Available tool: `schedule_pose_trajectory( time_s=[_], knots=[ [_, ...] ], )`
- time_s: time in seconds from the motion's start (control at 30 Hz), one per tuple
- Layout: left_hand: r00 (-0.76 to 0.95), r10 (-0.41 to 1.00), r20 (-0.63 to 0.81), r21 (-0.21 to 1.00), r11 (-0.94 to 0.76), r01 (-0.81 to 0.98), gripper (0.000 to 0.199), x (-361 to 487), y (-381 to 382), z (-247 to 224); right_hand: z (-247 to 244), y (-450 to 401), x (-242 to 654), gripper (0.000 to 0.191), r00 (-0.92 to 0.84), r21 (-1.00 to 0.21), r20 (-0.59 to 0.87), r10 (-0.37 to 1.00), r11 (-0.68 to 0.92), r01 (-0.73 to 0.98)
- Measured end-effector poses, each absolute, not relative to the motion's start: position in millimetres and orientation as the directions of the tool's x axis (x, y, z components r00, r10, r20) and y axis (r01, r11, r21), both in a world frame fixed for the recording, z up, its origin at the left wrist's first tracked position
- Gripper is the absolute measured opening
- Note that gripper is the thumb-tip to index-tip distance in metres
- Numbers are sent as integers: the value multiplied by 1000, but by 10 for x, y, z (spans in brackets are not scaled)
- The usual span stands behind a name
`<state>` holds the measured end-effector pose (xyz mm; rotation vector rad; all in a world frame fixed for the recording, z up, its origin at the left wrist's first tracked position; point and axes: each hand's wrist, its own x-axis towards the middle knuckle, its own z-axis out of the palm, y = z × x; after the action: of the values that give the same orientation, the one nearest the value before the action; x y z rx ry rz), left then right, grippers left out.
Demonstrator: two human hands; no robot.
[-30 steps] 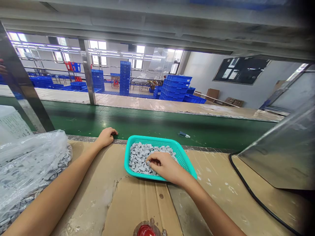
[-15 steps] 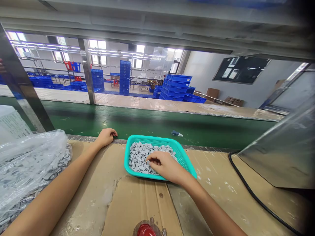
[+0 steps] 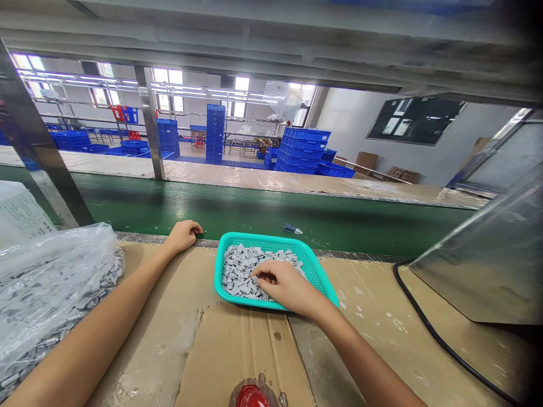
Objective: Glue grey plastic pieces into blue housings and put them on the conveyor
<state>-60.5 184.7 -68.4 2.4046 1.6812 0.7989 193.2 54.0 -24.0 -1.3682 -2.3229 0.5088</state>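
Note:
A teal basket (image 3: 326,285) holds many small grey plastic parts (image 3: 240,271) and rests on the cardboard-covered bench. My right hand (image 3: 282,284) is over the parts, its thumb and fingertips pinched on one small grey part. Left of the basket, my left hand (image 3: 184,235) rests at the bench's far edge beside the green belt, its fingers curled; what they hold, if anything, is hidden. A small dark and white piece (image 3: 292,229) lies on the green belt (image 3: 237,212) beyond the basket.
A clear plastic bag (image 3: 55,282) of grey parts lies at the left. Near the front edge is a red round object (image 3: 251,397). A black cable (image 3: 436,336) and a metal panel (image 3: 483,260) stand at the right. Metal posts rise beyond, with an overhead shelf above.
The small dark and white piece on the green belt has shifted left. Both hands are almost unmoved.

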Motion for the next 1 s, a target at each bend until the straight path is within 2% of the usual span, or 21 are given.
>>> schedule_pose_trajectory(
  time_s=[0.47, 1.0],
  knots=[
    [259, 903, 342, 341, -377, 861, 42, -601, 1848, -671, -255, 543, 1945, 22, -444, -476, 165, 881, 465, 746],
    [280, 898, 339, 280, -380, 882, 43, -606, 1854, -676, -257, 546, 1951, 19, -437, -518, 117, 892, 430, 739]
  ],
)
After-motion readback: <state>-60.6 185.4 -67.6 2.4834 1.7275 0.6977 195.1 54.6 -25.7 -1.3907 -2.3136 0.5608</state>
